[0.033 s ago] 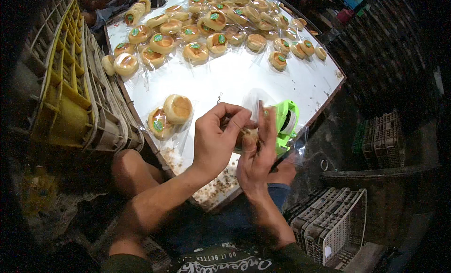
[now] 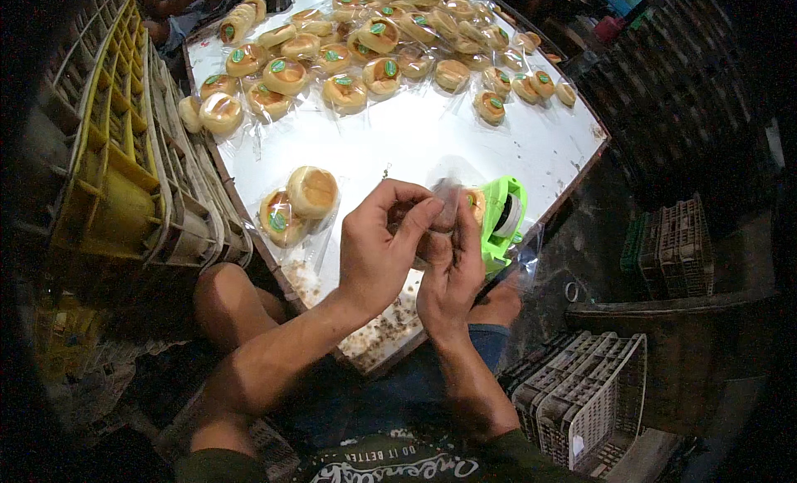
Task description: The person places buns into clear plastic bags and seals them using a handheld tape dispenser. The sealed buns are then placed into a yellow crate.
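Observation:
My left hand (image 2: 378, 246) is closed, its thumb and forefinger pinching the gathered film of a clear plastic bag (image 2: 448, 194). Close against it, my right hand (image 2: 449, 275) has its fingers and thumb drawn together on the same film; its fingertips are blurred. Whatever the bag holds is hidden behind my hands. Just beyond my right fingers, part of a browned bun (image 2: 476, 201) shows beside a bright green tape dispenser (image 2: 504, 221) with a roll in it. Left of my hands lie two round buns, a plain-topped one (image 2: 313, 192) leaning on one with a green sticker (image 2: 281, 220), in clear film.
Many wrapped buns (image 2: 344, 93) with green stickers heap up across the far part of the white table (image 2: 398, 138). Crumbs (image 2: 374, 338) litter its near corner. Yellow and grey crates (image 2: 108, 176) stand along the left side. More crates (image 2: 589, 392) sit low on the right.
My right fingers, stretched upright before, have bent in toward the pinched film. The bun beside the tape dispenser shows more now. My left hand is nearly still.

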{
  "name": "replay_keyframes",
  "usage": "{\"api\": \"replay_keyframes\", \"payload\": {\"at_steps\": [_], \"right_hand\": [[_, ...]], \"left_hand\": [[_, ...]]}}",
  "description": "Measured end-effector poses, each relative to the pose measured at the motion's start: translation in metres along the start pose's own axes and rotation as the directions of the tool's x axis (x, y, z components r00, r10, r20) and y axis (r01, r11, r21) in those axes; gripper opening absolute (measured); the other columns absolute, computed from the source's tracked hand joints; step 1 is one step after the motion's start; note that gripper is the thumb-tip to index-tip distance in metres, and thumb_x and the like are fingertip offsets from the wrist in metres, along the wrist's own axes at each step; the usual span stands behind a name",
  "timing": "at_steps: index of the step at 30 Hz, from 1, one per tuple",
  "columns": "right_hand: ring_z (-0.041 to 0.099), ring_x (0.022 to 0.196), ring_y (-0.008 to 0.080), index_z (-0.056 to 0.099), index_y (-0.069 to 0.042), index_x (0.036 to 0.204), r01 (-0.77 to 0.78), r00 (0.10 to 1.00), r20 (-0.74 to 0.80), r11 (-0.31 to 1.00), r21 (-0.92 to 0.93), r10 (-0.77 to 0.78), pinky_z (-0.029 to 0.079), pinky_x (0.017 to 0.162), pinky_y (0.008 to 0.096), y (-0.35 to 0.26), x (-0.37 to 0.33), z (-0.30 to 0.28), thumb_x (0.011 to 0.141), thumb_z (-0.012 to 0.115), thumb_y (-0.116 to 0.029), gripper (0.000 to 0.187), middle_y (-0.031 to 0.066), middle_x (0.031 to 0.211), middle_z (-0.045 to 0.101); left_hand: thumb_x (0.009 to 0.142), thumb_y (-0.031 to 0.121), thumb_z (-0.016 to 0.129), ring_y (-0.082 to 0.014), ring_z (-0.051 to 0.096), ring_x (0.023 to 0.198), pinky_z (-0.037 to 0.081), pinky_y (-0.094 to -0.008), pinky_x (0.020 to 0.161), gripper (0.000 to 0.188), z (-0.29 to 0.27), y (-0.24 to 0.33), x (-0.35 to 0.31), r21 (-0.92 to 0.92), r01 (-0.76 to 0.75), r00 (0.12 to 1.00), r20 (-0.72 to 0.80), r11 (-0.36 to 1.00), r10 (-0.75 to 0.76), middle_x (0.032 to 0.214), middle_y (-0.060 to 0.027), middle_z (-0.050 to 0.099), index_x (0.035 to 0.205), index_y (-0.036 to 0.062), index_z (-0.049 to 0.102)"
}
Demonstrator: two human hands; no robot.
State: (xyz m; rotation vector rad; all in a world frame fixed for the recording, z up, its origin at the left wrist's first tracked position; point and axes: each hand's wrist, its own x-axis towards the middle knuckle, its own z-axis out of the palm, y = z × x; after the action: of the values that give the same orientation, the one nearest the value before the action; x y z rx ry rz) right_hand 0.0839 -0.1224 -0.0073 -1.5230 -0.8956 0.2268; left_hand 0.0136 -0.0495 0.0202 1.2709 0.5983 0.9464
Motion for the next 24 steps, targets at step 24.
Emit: {"api": "replay_keyframes", "payload": {"at_steps": [24], "right_hand": [[0.058, 0.102, 0.0332, 0.063, -0.003, 0.092, 0.437, 0.895, 0.131, 0.775, -0.456, -0.427, 0.048, 0.087, 0.0407, 0.041, 0.036, -0.043, 0.087, 0.069, -0.013, 0.013, 0.0148, 0.109, 0.059]], "left_hand": [[0.086, 0.019, 0.071, -0.0293, 0.050, 0.114, 0.037, -0.0440, 0.102, 0.017, -0.018, -0.024, 0.008, 0.702, -0.490, 0.867, 0.333, 0.517, 0.369, 0.109, -0.0101, 0.060, 0.092, 0.0034, 0.064]]}}
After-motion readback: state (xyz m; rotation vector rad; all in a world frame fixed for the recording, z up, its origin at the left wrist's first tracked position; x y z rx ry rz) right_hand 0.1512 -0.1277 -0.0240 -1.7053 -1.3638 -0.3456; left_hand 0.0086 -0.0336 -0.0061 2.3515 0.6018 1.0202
